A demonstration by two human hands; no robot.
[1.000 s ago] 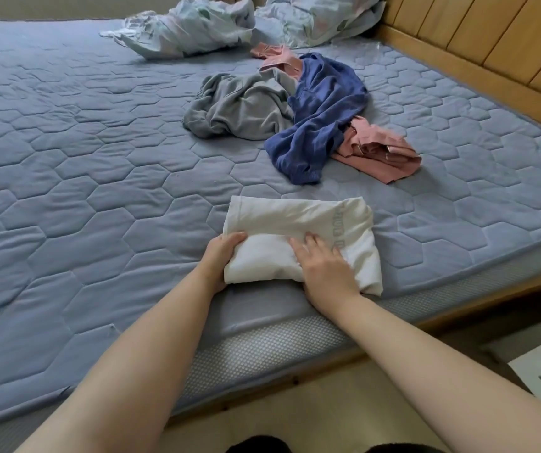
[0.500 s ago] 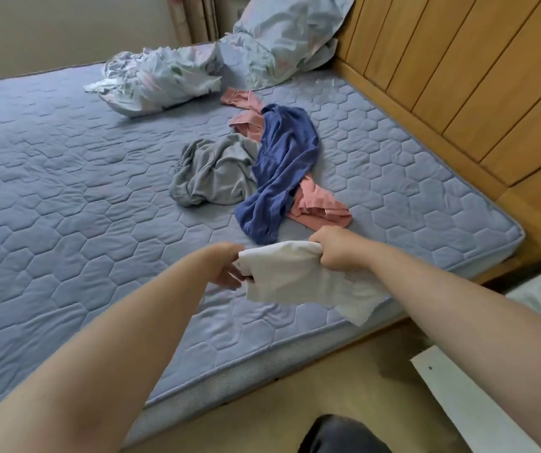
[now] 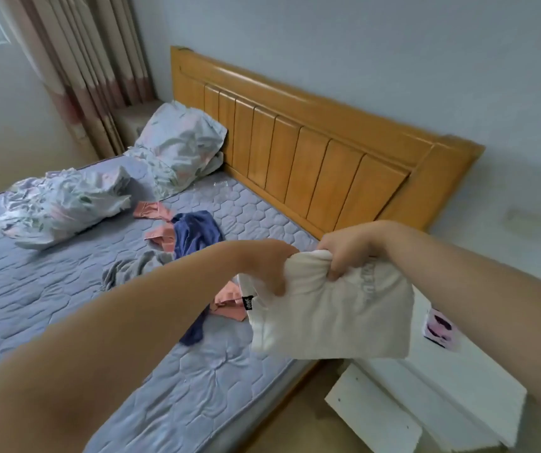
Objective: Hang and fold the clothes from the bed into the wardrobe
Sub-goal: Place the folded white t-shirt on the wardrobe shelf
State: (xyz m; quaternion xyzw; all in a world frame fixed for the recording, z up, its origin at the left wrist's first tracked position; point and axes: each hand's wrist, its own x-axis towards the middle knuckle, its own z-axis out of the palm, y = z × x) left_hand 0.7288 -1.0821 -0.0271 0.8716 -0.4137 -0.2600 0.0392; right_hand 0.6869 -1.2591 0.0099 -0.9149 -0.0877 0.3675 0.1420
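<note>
Holding the folded white top (image 3: pixel 334 317) in the air over the edge of the bed (image 3: pixel 50 289), my left hand (image 3: pixel 269 266) and right hand (image 3: pixel 349 248) both have fingers (image 3: pixel 336 273) bunched round its upper edge. Blue garment (image 3: pixel 194 232) is lying on the bed.

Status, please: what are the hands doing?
Left hand, right hand grip folded white garment mid-air. Blue garment, grey garment, pink garment on bed. Nothing blocking.

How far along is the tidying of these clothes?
Done: the white garment looks folded. In hand: the left hand and right hand both grip its top edge, holding it in the air. Left: the blue garment, grey garment and pink garments lie crumpled on the mattress; no wardrobe is in view.
</note>
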